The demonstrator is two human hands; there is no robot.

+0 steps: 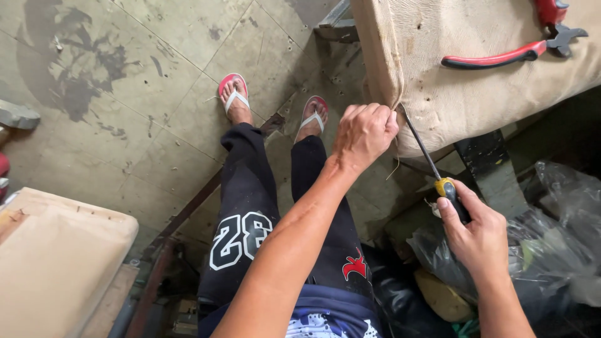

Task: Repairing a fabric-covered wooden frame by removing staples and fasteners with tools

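Left hand [365,134] clenched, pinching the frayed edge of the burlap covering [476,87] at the corner of a padded piece [438,37] resting above on the right. Right hand [479,235] wrapped around the yellow-and-black handle of a screwdriver [432,164], shaft angled up and tip pushed under that same pinched edge, just beside the left fingers. Judging by the loose threads hanging at the corner, only this small stretch of fabric lifted so far; most of the covering apparently still lying flat and fastened across the top (fasteners themselves too small to make out), so a good deal seemingly left to free. Red-handled pliers [510,56] lying on top of the burlap, well apart from both hands, untouched. As for containers: crumpled dark plastic bags [551,250] heaped below the right hand, something yellowish and something green showing through, contents otherwise impossible to tell. Another tan padded panel [56,263] lower left, well apart. Beneath, a stained tiled floor [144,75], legs in dark trousers, feet in red sandals [233,94].
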